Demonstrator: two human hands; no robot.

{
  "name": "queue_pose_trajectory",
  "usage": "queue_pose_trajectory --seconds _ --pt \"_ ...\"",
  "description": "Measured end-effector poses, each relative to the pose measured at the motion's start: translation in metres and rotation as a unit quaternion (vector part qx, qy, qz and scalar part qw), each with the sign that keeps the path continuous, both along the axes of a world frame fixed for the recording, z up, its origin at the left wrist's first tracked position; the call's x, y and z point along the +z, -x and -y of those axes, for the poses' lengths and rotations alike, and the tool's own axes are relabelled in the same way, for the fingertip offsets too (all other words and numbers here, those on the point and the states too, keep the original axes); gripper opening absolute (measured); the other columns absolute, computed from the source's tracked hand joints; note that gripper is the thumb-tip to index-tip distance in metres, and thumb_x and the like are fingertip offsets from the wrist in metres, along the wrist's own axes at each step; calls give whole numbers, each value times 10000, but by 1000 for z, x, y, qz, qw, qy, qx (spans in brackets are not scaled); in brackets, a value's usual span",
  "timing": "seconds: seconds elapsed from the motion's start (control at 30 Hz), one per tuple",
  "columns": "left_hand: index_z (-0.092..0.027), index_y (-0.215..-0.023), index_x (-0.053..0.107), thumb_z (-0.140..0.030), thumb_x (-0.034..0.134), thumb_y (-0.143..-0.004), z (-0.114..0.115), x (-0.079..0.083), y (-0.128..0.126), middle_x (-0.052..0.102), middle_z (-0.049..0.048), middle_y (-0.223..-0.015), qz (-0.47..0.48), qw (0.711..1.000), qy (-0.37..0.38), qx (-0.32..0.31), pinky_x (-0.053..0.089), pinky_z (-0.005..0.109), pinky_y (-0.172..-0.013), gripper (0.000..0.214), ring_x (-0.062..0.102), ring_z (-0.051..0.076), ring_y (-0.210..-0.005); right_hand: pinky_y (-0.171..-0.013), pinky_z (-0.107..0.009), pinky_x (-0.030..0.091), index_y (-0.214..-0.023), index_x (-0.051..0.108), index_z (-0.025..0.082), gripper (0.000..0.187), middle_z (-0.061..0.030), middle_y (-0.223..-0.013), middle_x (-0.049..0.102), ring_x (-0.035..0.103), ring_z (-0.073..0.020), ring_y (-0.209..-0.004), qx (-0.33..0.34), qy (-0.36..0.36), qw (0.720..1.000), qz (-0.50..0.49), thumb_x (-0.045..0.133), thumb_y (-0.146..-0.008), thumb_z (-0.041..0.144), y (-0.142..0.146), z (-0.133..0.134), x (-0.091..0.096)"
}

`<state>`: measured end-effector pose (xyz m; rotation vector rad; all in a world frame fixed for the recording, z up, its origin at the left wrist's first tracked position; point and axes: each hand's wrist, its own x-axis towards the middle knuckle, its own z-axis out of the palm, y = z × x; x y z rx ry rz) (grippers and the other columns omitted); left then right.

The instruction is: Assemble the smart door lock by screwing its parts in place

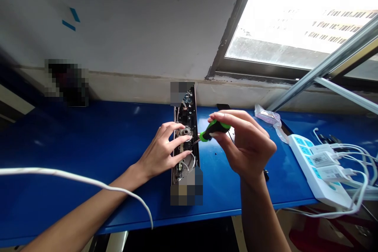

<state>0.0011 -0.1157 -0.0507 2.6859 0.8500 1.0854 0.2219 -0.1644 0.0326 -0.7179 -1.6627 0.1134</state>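
A long narrow opened device [186, 126] with circuit boards and wires lies lengthwise on the blue table [88, 145]. My left hand [165, 147] rests on its left side, fingers curled round the frame and touching a round metal part inside. My right hand [245, 141] pinches a small screwdriver with a green and black handle [213, 129]; its thin metal tip points left and down into the device's right edge. Parts of the device are blurred out.
A white power strip [317, 165] with several plugged chargers and white cables lies at the right table edge. A clear plastic bag [270, 117] sits behind it. A white cable [88, 181] crosses my left forearm. A window and metal bars rise at the right.
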Motion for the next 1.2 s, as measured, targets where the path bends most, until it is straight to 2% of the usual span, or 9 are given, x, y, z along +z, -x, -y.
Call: queue_pose_trajectory --seconds 0.1,0.23,0.43,0.6,0.67,0.8,0.9,1.0,1.2 --pt "-185 -1246 730 -294 796 -933 1 0 0 588 151 -1375 4 1000 -1 -1 525 553 -1104 338 512 342 -1326 -678 -352 652 -1254 781 347 407 -51 -1069 706 722 -194 -900 -53 -18 998 16 835 -876 206 0 1 1" --pt "-190 -1237 729 -275 797 -931 2 1 -1 593 149 -1364 8 1000 0 -6 531 563 -1096 325 523 337 -1310 -915 -482 676 -1406 688 304 452 -93 -1340 733 750 -256 -1151 -6 16 999 32 540 -1027 106 2 3 3" --pt "-215 -1234 733 -285 800 -927 2 2 -2 599 142 -1367 12 1000 13 -2 544 577 -1077 322 531 343 -1303 -639 -349 646 -1269 776 339 438 -51 -1046 734 728 -196 -857 -58 -44 997 -6 851 -859 203 3 -1 -5" --pt "-206 -1236 730 -282 797 -930 2 1 -3 594 143 -1363 13 1000 12 -2 535 568 -1090 323 526 338 -1307 -935 -509 665 -1463 640 308 464 -107 -1376 705 723 -274 -1205 3 19 1000 7 496 -1054 143 6 1 -6" --pt "-195 -1236 727 -285 795 -933 2 0 -3 588 146 -1368 11 1000 12 -1 531 562 -1096 324 521 337 -1311 -914 -497 683 -1438 658 321 484 -86 -1333 742 754 -265 -1146 21 16 1000 4 575 -1013 105 6 2 -4" --pt "-205 -1273 710 -287 793 -936 2 1 -3 581 141 -1383 5 1000 20 0 531 563 -1091 356 510 337 -1321 -656 -335 671 -1270 769 362 482 -36 -1059 712 734 -187 -875 -26 -10 1000 -3 878 -831 199 4 1 -5" --pt "-212 -1272 713 -279 795 -933 3 2 -3 581 140 -1379 6 1000 22 -1 534 564 -1089 355 516 335 -1318 -790 -420 683 -1334 736 331 373 -80 -1192 707 742 -228 -998 -34 5 999 1 719 -970 253 5 2 -6" --pt "-223 -1266 717 -278 799 -928 3 2 -3 587 137 -1375 10 1000 24 1 535 568 -1091 351 524 337 -1320 -919 -523 675 -1408 680 302 429 -95 -1331 740 755 -278 -1141 -19 18 1000 4 553 -1029 146 4 3 -5" --pt "-233 -1278 711 -296 807 -922 4 2 -3 592 134 -1379 6 1000 26 5 534 574 -1084 374 526 342 -1317 -625 -345 650 -1221 783 339 429 -39 -976 682 710 -196 -844 -60 -22 998 9 887 -822 221 1 3 -3"
